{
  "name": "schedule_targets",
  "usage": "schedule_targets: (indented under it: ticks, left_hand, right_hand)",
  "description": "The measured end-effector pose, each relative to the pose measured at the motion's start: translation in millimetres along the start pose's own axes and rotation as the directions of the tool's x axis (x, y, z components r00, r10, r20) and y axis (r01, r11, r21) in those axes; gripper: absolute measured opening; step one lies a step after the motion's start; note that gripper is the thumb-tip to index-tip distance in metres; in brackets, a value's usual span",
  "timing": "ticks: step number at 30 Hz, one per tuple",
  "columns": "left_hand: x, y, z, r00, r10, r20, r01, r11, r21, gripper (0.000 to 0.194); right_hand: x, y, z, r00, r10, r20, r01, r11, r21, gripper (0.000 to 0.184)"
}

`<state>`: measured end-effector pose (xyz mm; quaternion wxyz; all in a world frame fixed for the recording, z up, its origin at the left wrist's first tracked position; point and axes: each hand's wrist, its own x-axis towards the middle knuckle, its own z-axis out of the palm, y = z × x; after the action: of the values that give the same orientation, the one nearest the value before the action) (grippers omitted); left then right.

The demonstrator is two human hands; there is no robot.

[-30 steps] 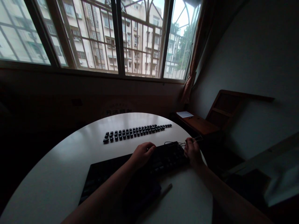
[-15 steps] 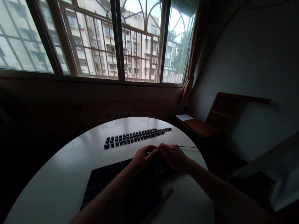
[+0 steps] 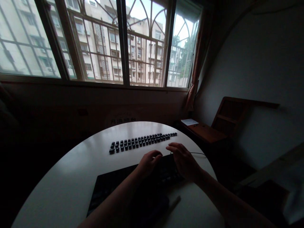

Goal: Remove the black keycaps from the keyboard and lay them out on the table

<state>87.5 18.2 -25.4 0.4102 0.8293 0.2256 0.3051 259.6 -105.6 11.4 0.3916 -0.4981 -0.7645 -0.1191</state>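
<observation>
A dark keyboard (image 3: 114, 180) lies at a slant on the white round table, partly hidden under my forearms. My left hand (image 3: 150, 161) is over its far edge, with fingers curled in towards the thumb; whatever they may pinch is hidden. To the right, my right hand (image 3: 184, 158) hovers over the keyboard's right end, its fingers bent and pointing left. A thin curved wire piece (image 3: 171, 153) shows below those fingers and seems held in them; dimness blurs it. Beyond both hands, black keycaps (image 3: 133, 142) stand in long slanting rows.
The round white table (image 3: 59, 177) has its curved edge close on the right. A cable (image 3: 199, 154) runs off that edge. Nearer me lies a short stick-like object (image 3: 174, 204). A wooden chair (image 3: 213, 134) with papers (image 3: 189, 122) stands behind, below the window.
My hands were together at the fingertips and are now apart, the right one moved to the right. The whole view has shifted slightly.
</observation>
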Motion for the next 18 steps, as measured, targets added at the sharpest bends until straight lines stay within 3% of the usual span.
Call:
schedule_targets:
  ticks: [3, 8, 18]
  left_hand:
    - [0.7, -2.4, 0.0, 1.000, 0.011, 0.001, -0.011, 1.000, -0.007, 0.031]
    - [0.7, -7.9, 0.6, 0.999, 0.046, 0.000, -0.046, 0.996, -0.072, 0.030]
    - [-0.1, -2.4, -2.2, 0.999, 0.025, 0.023, -0.021, 0.989, -0.146, 0.034]
  right_hand:
    - [3.9, 2.5, 0.3, 0.998, 0.016, 0.066, -0.017, 1.000, 0.015, 0.048]
    - [16.5, 4.1, 5.7, 0.968, 0.040, 0.250, -0.020, 0.996, -0.082, 0.030]
    - [30.5, 21.0, 12.4, 0.945, -0.056, 0.321, 0.048, 0.998, 0.031, 0.025]
